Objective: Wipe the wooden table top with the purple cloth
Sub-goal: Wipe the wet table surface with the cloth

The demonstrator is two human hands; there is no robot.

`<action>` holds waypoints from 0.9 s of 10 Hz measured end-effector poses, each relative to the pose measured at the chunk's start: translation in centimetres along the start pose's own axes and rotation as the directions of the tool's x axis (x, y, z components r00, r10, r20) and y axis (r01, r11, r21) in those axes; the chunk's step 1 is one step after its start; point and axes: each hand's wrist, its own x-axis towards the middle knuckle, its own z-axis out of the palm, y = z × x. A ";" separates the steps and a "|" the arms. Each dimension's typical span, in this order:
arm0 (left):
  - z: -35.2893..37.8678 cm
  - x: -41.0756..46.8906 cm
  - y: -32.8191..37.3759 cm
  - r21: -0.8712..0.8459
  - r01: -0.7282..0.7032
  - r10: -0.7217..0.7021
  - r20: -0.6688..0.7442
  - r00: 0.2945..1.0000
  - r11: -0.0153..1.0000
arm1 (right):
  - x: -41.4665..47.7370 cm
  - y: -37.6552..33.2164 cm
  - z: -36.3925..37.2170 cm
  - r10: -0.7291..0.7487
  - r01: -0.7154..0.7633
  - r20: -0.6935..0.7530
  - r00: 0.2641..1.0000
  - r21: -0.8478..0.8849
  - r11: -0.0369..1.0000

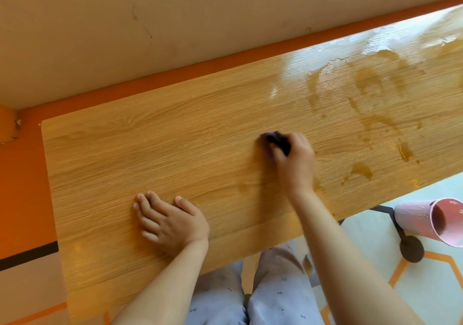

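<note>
Cloth, purple (269,141), sits bunched under the right hand (297,160) near the middle of the wooden bench (155,149), only a dark, blurred edge of it showing past the fingertips on the side away from the person. The wet patches (370,114) lie to the right of that grip and run on toward the far right end of the bench, whose long axis goes left to right across the view, so the next stroke would probably have to sweep rightward. The right hand is the nearer one to that wet area; its grip is closed on the cloth, fingers curled over it and pressing it down. The left hand (170,220) lies flat and open on the dry near part of the bench, holding nothing, well apart from the cloth
</note>
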 end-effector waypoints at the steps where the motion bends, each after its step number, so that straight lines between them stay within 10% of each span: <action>1: -0.1 0.0 0.0 0.004 0.004 -0.004 0.013 1.000 1.000 | 0.9 2.8 -3.1 0.097 -0.101 -0.072 0.993 -0.057 0.993; 5: 0.1 0.1 -0.2 0.003 -0.016 0.016 -0.007 1.000 1.000 | -8.9 -4.5 3.5 -0.150 0.134 0.227 0.962 0.083 0.987; 9: 0.0 0.0 -0.1 -0.004 -0.001 0.001 0.017 1.000 1.000 | -3.4 3.3 -3.8 0.159 -0.160 -0.097 0.983 -0.010 0.987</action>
